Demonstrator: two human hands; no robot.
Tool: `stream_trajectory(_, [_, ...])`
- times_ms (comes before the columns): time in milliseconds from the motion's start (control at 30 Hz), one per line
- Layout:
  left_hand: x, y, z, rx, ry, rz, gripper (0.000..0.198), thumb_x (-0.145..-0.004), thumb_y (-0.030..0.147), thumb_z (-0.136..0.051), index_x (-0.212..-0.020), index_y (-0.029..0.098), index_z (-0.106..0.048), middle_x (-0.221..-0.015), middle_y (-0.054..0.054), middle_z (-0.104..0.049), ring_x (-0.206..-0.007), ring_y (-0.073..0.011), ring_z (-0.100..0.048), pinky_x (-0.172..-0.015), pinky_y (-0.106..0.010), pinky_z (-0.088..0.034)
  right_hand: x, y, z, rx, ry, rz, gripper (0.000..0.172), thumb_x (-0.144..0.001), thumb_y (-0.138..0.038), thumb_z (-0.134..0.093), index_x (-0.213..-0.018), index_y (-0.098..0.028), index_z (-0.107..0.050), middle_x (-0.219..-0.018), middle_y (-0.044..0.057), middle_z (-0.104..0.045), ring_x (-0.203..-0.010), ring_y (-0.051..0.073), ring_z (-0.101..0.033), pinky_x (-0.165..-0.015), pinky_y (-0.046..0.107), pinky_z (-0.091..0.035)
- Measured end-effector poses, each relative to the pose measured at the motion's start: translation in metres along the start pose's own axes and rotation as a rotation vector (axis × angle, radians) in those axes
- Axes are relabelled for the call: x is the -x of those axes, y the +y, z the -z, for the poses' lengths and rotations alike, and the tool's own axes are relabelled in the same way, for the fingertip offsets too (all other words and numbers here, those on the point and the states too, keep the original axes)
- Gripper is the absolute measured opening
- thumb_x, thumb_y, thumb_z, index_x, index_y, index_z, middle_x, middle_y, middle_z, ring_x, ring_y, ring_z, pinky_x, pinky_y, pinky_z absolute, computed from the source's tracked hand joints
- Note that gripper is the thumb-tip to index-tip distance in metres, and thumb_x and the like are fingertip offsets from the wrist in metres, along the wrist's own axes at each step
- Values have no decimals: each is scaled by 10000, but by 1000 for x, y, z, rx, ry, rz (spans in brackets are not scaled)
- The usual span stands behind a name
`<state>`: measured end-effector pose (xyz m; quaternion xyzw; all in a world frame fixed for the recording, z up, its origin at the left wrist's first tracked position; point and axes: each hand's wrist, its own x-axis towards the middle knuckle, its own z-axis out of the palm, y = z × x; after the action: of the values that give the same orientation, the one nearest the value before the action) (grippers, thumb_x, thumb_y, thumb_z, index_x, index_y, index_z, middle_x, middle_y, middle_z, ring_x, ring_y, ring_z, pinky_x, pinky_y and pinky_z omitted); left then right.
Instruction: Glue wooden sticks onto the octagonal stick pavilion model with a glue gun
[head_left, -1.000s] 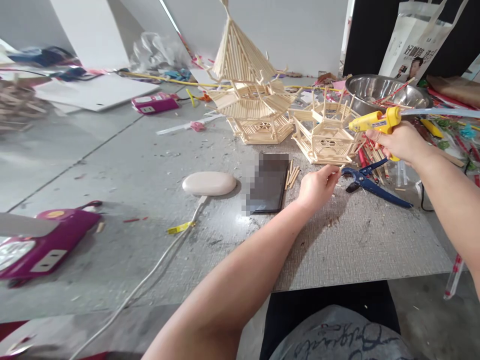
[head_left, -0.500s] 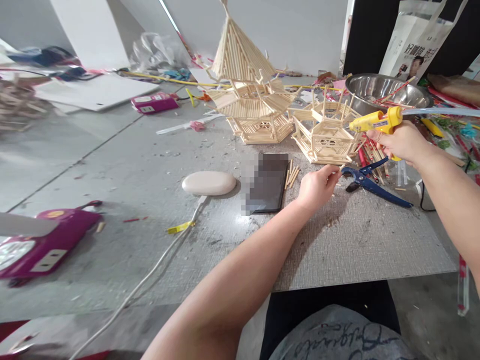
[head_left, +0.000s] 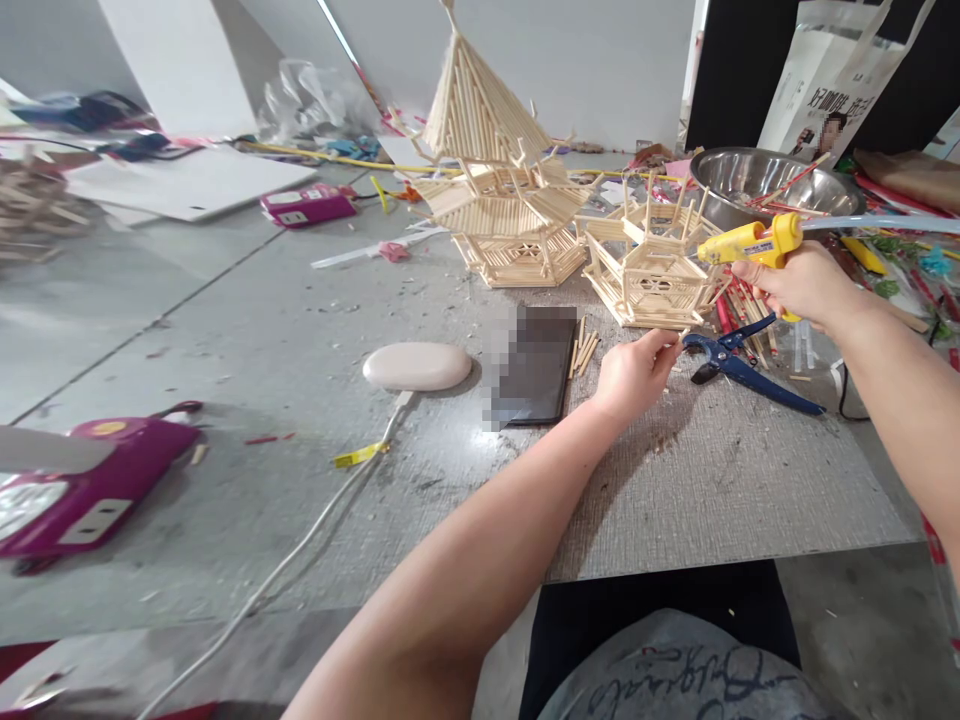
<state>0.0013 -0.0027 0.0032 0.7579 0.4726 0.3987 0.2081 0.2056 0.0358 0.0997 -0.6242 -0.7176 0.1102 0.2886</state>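
A yellow hot glue gun [head_left: 752, 243] is in my right hand [head_left: 814, 280], its nozzle pointing left over the smaller stick frame [head_left: 651, 265]. A clear glue stick runs out of its back. My left hand [head_left: 636, 375] is closed in a pinch in front of that frame's base; a small pale tip shows at the fingers, too small to name. Blue-handled cutters [head_left: 739, 370] lie just right of my left fingers. Several short wooden sticks [head_left: 584, 350] lie left of this hand, beside a black phone [head_left: 536, 365].
A stick pagoda [head_left: 502, 190] stands behind the phone. A metal bowl [head_left: 776, 185] and scattered sticks are at back right. On the left are a white oval case [head_left: 417, 367] with a cable and a purple power strip [head_left: 97, 490].
Almost nothing differs. My right hand and the glue gun have shifted very slightly left; my left hand keeps its pinch in the same spot.
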Motion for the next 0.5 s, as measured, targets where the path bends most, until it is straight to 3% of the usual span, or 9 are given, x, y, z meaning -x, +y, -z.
stream_trajectory(500, [-1,1,1,1,-7,3,202,-824,307,-472,-878,181,-621,-662,-31,-682,-539,-99,-589,-522,-201,-415,-2,14,-3,-50,38,10,434,-685,-591,-581,-667,-157,-583,-502,17,-527,-513,105,-454,-538,260,-365])
